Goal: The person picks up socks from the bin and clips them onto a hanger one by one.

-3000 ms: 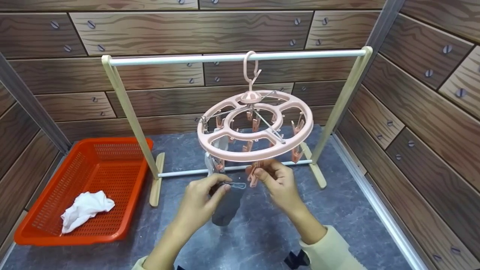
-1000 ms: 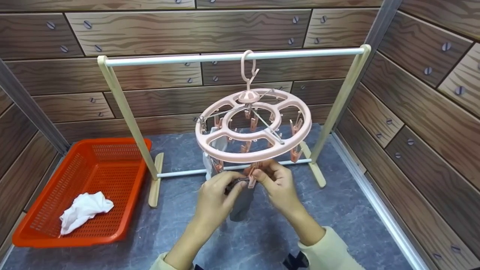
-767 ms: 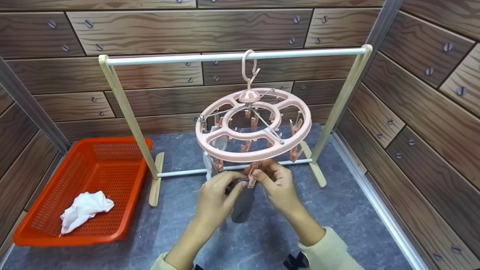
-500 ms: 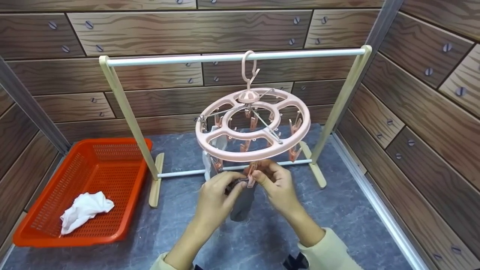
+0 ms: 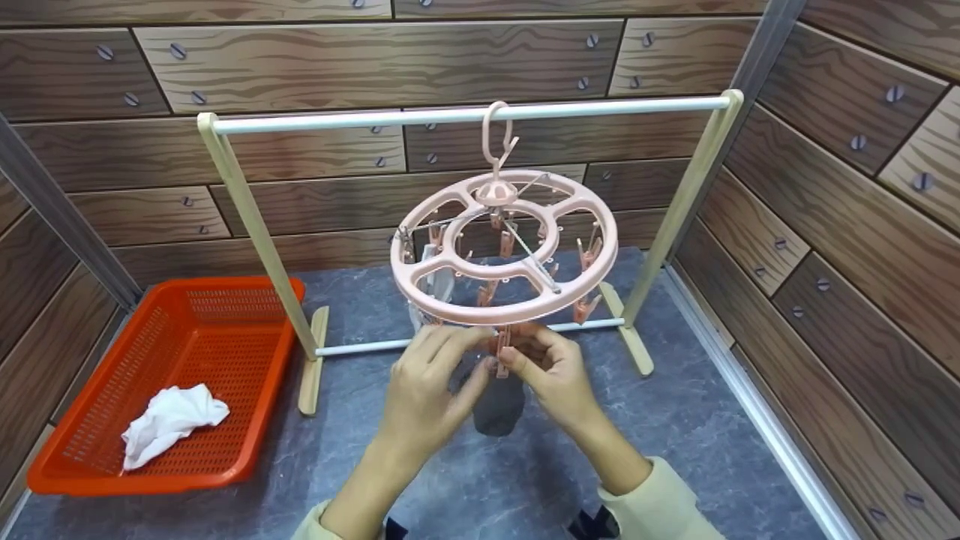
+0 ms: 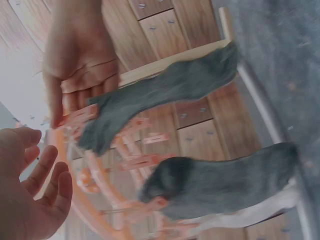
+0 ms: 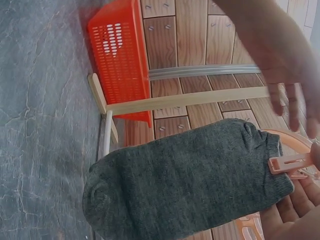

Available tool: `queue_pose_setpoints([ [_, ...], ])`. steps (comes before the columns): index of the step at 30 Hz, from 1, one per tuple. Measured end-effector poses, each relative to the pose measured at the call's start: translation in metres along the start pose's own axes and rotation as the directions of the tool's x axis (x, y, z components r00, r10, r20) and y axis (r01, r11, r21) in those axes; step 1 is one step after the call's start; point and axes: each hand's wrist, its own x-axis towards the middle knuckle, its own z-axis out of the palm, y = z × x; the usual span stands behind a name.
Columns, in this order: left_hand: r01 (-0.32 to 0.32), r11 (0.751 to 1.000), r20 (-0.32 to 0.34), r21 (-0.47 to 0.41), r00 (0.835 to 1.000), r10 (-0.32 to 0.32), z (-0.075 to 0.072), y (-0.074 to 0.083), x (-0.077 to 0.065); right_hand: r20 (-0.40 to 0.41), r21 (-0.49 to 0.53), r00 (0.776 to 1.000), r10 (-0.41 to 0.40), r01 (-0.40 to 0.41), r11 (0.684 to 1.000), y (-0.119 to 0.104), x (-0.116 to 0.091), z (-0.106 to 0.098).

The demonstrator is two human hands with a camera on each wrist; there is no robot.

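A dark grey sock (image 7: pixel 185 180) hangs by its cuff from a pink clothespin (image 7: pixel 290 162) on the round pink drying hanger (image 5: pixel 420 296). My right hand (image 5: pixel 555 375) holds this clothespin between thumb and fingers. Close by on the left, my left hand (image 5: pixel 427 382) is off the sock, its fingers relaxed and apart, as the left wrist view shows. That view also has a second dark grey sock (image 6: pixel 225 182) clipped to the hanger, with a white cloth item (image 6: pixel 250 212) beside it. In the head view the sock (image 5: pixel 499 409) is partly behind the hands.
The hanger hooks over the white bar (image 5: pixel 337 120) of a wooden-legged rack (image 5: pixel 247 202). To the left, an orange basket (image 5: pixel 255 442) contains a crumpled white cloth (image 5: pixel 172 420). Several other pink clothespins (image 5: pixel 585 309) dangle from the ring. Wood-patterned walls (image 5: pixel 840 300) enclose the floor.
My left hand moved right with the sock to the clothespin, then let go and drew slightly back. The sock now hangs from the clothespin, and the hanger has tilted and turned a little.
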Motion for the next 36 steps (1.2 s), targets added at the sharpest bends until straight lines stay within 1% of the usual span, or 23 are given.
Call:
queue_pose_setpoints([
  [3,-0.083,0.995,-0.005,0.057,0.997,0.083,-0.003,0.0,0.012,0.004,-0.007,1.0,0.022,-0.022,1.0,0.0,0.0,-0.001],
  [5,-0.128,0.988,0.005,0.089,0.992,0.128,-0.002,0.0,0.019,0.009,-0.001,0.999,0.039,-0.039,0.999,0.0,-0.001,-0.001],
  [9,-0.189,0.974,0.049,0.126,0.982,0.184,0.003,-0.002,0.03,0.003,-0.014,0.998,0.056,-0.056,0.998,0.002,-0.001,-0.002],
  [11,-0.202,0.97,0.079,0.138,0.978,0.193,0.007,-0.003,0.033,0.006,-0.026,0.998,0.062,-0.062,0.998,0.003,-0.001,-0.003],
  [16,-0.208,0.957,0.182,0.202,0.968,0.172,0.013,-0.007,0.036,0.006,-0.045,0.997,0.082,-0.081,0.996,0.007,-0.001,-0.006],
  [19,-0.217,0.942,0.251,0.256,0.956,0.152,0.016,-0.009,0.037,-0.006,-0.068,0.996,0.09,-0.09,0.994,0.009,-0.001,-0.007],
  [21,-0.224,0.933,0.285,0.282,0.948,0.141,0.018,-0.01,0.038,-0.001,-0.079,0.996,0.09,-0.09,0.993,0.01,-0.001,-0.007],
  [26,-0.245,0.918,0.332,0.311,0.933,0.137,0.022,-0.015,0.036,0.021,-0.114,0.996,0.082,-0.079,0.99,0.013,0.0,-0.008],
  [30,-0.249,0.919,0.36,0.305,0.924,0.131,0.022,-0.016,0.033,0.024,-0.148,0.996,0.081,-0.077,0.986,0.013,-0.002,-0.009],
  [36,-0.223,0.93,0.364,0.293,0.925,0.107,0.02,-0.017,0.029,0.055,-0.215,0.993,0.108,-0.094,0.972,0.011,-0.006,-0.012],
])
